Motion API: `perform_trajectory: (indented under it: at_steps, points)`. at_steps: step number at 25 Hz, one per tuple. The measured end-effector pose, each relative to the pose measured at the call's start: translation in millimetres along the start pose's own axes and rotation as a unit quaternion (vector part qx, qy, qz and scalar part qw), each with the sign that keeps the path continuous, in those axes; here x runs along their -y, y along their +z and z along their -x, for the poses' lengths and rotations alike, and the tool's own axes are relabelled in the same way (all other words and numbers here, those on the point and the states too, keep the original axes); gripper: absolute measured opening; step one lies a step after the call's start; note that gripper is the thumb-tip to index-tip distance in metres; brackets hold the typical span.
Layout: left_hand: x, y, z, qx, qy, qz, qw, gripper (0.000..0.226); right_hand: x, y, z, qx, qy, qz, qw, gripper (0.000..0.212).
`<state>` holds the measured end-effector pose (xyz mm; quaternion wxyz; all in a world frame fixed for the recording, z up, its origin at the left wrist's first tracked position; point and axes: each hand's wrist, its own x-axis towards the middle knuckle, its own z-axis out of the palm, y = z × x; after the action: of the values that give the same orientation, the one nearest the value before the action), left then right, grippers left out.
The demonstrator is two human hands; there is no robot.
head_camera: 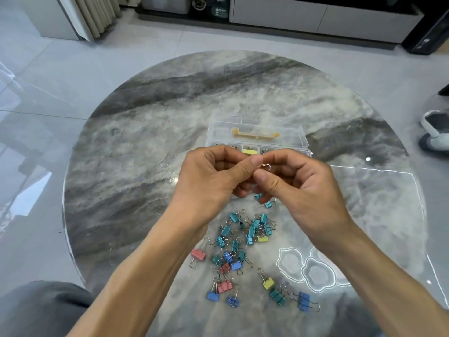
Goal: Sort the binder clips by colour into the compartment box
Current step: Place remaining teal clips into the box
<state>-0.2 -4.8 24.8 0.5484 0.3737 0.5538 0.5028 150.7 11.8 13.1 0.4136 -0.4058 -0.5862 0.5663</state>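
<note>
Both hands are pinching one small clip above the tabletop (145,132).
The left hand (213,178) and right hand (298,186) are curling around a binder clip (265,167); the compartment box (257,139) is sitting at twelve o'clock, the loose clips (243,246) lying at six.

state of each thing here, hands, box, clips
left hand: pinching a clip with the right
right hand: pinching the same clip
held clip: only a wire handle shows, colour hidden
box: lid open, yellow clip in one compartment
loose clips: unsorted on the table
</note>
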Motion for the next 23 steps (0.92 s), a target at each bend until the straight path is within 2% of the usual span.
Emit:
perform_trajectory:
  at_steps: [3,5,7,8,10,11,13,14,15,17,19,21,23]
  points:
    - [0,-1,0,-0.006,-0.031,0.009,0.999,0.018,-5,-31,-22,-0.088,0.039,0.051,0.994,0.009]
    - [0,-4,-2,-0.017,-0.043,0.013,0.999,0.014,-18,-63,-42,-0.152,0.093,0.228,0.957,0.008]
    - [-1,-7,-3,-0.027,-0.044,0.010,0.999,0.011,-32,-84,-51,-0.153,0.127,0.386,0.901,0.005]
    - [-1,-8,-4,-0.028,-0.043,0.007,0.999,0.011,-39,-90,-52,-0.147,0.137,0.428,0.881,0.008]
    - [-1,-9,-5,-0.030,-0.039,-0.001,0.999,0.011,-44,-95,-53,-0.151,0.146,0.462,0.862,0.013]
    - [0,-9,-6,-0.031,-0.037,-0.009,0.999,0.010,-41,-94,-53,-0.154,0.148,0.448,0.868,0.013]
    - [3,-6,-5,-0.019,-0.032,-0.036,0.999,0.008,-34,-80,-52,-0.119,0.151,0.305,0.933,0.017]
    - [3,-4,-4,0.001,-0.027,-0.046,0.999,0.012,-29,-65,-47,-0.071,0.148,0.197,0.967,0.018]
    - [4,-2,-3,0.026,-0.016,-0.042,0.999,0.019,-23,-48,-41,-0.021,0.142,0.088,0.986,0.020]
    - [5,1,-2,0.051,0.015,-0.002,0.999,0.027,-10,-20,-29,0.040,0.156,-0.109,0.981,0.019]
    - [7,1,-2,0.048,0.032,0.024,0.998,0.025,-5,-11,-22,0.059,0.190,-0.243,0.949,0.021]
    - [10,3,-2,0.051,0.027,0.054,0.997,0.027,-3,-15,-19,0.062,0.213,-0.315,0.923,0.029]
    - [12,5,-1,0.057,0.021,0.092,0.994,0.031,-2,-14,-17,0.067,0.222,-0.339,0.912,0.027]
